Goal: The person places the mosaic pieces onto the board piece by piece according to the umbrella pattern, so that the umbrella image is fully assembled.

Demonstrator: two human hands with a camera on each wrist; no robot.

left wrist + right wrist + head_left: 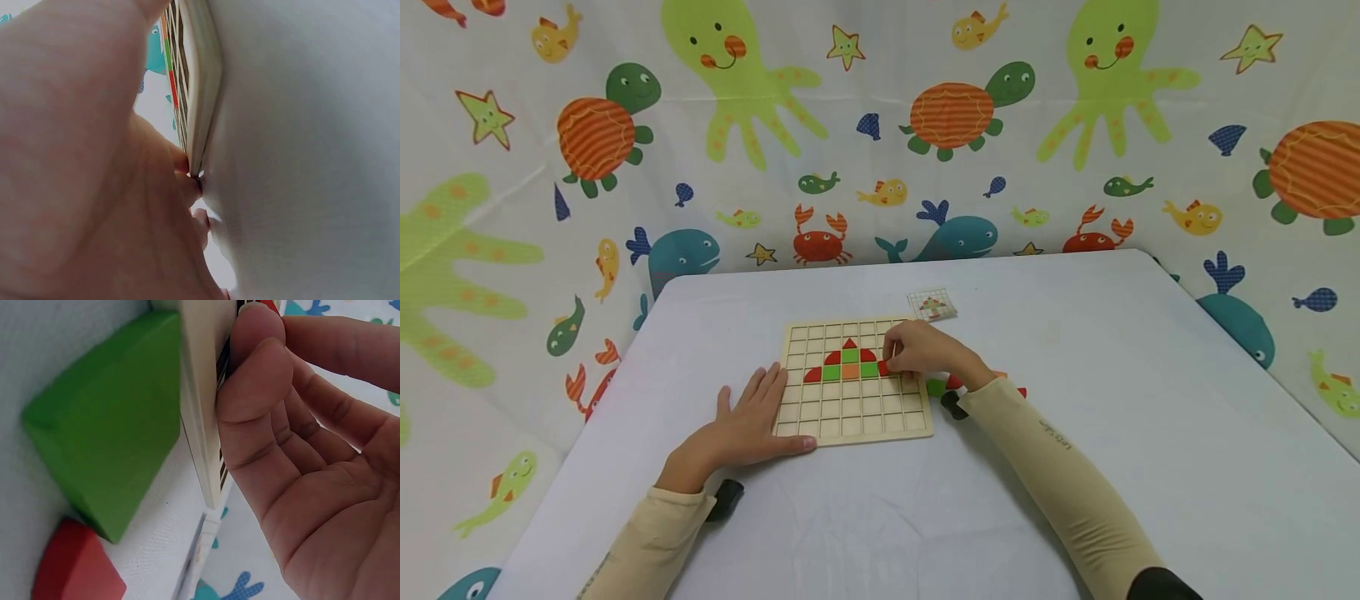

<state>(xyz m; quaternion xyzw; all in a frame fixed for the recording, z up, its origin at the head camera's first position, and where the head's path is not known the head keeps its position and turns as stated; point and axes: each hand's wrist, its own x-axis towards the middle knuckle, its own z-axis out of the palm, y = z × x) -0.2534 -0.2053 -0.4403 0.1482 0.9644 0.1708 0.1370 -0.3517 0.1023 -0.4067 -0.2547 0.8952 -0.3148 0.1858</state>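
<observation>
A wooden grid board (850, 412) lies on the table, bearing a row of red, green and orange blocks topped by a small red triangle (850, 343). My left hand (748, 429) rests at its left edge, fingers straight and spread, thumb along the front edge. My right hand (925, 346) reaches over the board's right side. Its thumb and fingertips pinch a red block (883, 367) at the right end of the lower coloured row. In the right wrist view only a sliver of that red block (270, 305) shows past the fingers; its full shape is hidden.
Behind the board's right corner lies a small picture card (932, 305). Loose blocks lie right of the board, partly under my right forearm, including a green block (112, 425) and a red block (75, 565). A sea-animal curtain (865, 83) hangs behind the white table (1112, 400).
</observation>
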